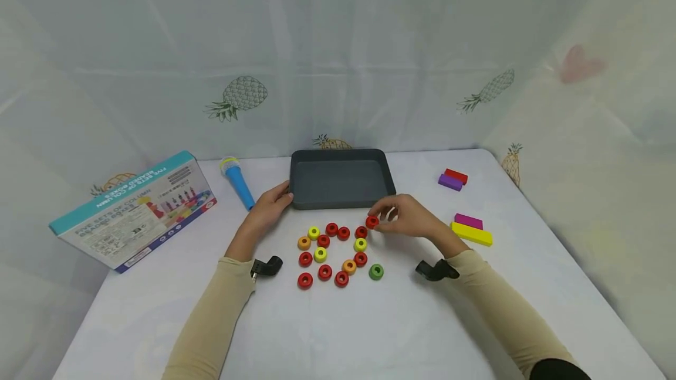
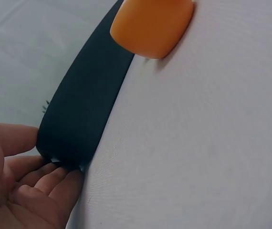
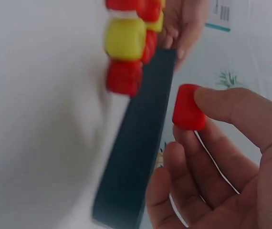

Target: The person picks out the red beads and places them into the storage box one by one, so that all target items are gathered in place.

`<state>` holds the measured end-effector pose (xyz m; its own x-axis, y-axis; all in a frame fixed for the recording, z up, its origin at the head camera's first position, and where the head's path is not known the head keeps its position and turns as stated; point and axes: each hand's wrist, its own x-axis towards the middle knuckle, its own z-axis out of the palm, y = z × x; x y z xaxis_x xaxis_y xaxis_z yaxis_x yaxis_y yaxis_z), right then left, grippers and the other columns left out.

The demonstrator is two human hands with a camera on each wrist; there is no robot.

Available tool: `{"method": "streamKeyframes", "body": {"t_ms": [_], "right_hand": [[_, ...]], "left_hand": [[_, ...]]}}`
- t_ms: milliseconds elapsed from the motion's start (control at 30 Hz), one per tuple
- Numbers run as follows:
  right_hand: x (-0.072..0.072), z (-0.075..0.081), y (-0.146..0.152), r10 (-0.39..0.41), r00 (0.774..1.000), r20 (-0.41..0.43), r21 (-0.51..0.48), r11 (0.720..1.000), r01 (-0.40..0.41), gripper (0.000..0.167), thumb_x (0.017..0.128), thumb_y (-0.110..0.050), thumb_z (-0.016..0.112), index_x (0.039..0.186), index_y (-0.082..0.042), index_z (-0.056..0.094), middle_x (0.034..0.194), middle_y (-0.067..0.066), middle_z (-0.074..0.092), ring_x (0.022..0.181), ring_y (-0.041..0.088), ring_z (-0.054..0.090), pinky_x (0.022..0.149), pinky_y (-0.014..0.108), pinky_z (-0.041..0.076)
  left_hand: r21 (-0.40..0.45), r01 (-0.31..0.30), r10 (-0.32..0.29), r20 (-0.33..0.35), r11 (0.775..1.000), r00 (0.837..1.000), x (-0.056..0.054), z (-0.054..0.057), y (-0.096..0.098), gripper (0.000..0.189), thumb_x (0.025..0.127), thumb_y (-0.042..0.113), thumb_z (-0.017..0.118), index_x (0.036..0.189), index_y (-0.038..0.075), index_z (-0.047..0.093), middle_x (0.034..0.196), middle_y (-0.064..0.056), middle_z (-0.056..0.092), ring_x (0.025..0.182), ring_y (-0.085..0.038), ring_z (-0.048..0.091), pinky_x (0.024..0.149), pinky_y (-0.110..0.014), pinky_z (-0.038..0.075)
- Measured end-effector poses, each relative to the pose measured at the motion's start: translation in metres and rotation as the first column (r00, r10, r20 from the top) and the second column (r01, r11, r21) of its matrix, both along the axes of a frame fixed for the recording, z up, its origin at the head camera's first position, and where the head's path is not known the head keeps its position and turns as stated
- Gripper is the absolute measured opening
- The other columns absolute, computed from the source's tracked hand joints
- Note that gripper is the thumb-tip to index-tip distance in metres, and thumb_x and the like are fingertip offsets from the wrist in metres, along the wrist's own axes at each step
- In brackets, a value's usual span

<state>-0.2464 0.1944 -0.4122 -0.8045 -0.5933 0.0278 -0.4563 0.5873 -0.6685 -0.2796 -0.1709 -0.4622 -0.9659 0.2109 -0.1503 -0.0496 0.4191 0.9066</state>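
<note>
Between thumb and fingertips my right hand [image 1: 406,216] pinches a red bead [image 3: 189,107], raised near the front right corner of a dark grey tray [image 1: 340,177]. My left hand [image 1: 268,207] grips the tray's front left corner, thumb on the rim and fingertips tucked at its underside in the left wrist view. In front of the tray lie loose ring-shaped beads: several red ones [image 1: 324,272], several yellow ones [image 1: 320,254], two orange ones [image 1: 349,267] and one green bead [image 1: 376,272]. No beads show inside the tray.
A blue toy microphone [image 1: 239,183] lies beyond my left hand, with a printed cardboard box [image 1: 142,210] farther left. On the right sit a red block [image 1: 456,176], a purple block [image 1: 450,182], a magenta block [image 1: 468,221] and a yellow block [image 1: 472,234]. A curtain rises behind the table.
</note>
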Motion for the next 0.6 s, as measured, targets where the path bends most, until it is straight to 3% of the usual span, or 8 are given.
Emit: {"method": "streamKeyframes", "body": {"t_ms": [167, 333, 600], "right_hand": [[-0.030, 0.013, -0.008, -0.070, 0.997, -0.040, -0.022, 0.997, 0.069, 0.025, 0.084, -0.013, 0.082, 0.108, -0.012, 0.076, 0.101, 0.002, 0.074, 0.085, 0.017, 0.065, 0.077, 0.031, 0.059], [-0.055, 0.011, -0.016, -0.152, 0.986, -0.061, 0.000, 0.988, 0.153, 0.023, 0.085, -0.013, 0.080, 0.108, -0.010, 0.076, 0.098, 0.006, 0.073, 0.085, 0.020, 0.064, 0.075, 0.032, 0.056], [-0.076, 0.000, -0.024, -0.218, 0.973, -0.080, 0.070, 0.972, 0.223, 0.027, 0.085, -0.013, 0.078, 0.111, -0.006, 0.075, 0.100, 0.011, 0.073, 0.090, 0.023, 0.067, 0.080, 0.037, 0.058]], "left_hand": [[0.003, -0.014, 0.014, -0.004, 1.000, 1.000, 0.000, -0.001, -0.001, 0.060, 0.109, 0.032, 0.044, 0.162, 0.015, 0.023, 0.167, -0.011, 0.027, 0.156, -0.030, 0.024, 0.127, -0.049, 0.023], [0.017, -0.030, 0.030, 0.002, 0.999, 1.000, 0.001, -0.002, 0.000, 0.059, 0.108, 0.033, 0.045, 0.162, 0.018, 0.026, 0.166, -0.010, 0.031, 0.155, -0.030, 0.027, 0.127, -0.049, 0.025], [0.031, -0.033, 0.033, 0.010, 0.999, 0.999, 0.001, -0.003, 0.001, 0.059, 0.108, 0.034, 0.045, 0.162, 0.019, 0.026, 0.166, -0.008, 0.030, 0.155, -0.029, 0.027, 0.127, -0.048, 0.025]]}}
